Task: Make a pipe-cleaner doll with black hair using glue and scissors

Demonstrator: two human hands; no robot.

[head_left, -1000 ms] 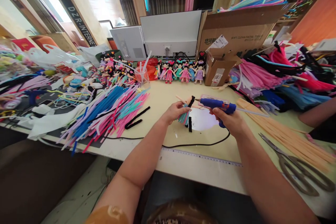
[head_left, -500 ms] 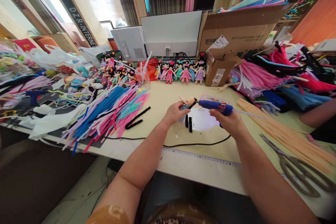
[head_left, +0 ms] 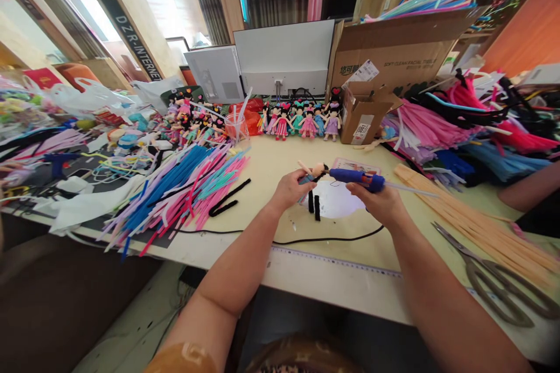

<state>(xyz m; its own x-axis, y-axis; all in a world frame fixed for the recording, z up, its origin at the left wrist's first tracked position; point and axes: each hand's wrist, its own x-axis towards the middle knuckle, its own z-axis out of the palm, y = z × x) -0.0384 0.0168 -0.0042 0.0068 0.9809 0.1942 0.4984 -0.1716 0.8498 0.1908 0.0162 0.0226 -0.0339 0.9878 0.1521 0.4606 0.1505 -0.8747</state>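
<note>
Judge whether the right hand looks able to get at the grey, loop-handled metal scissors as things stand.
Probably not straight away: the right hand is wrapped around a blue, pistol-shaped glue gun. Once freed, it likely could, since the scissors lie uncovered, right of the forearm.

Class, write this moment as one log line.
left hand: holds small peach-headed fuzzy doll | right hand: holds blue plastic glue gun, nozzle by doll | nearby: two short black fuzzy strips
</note>
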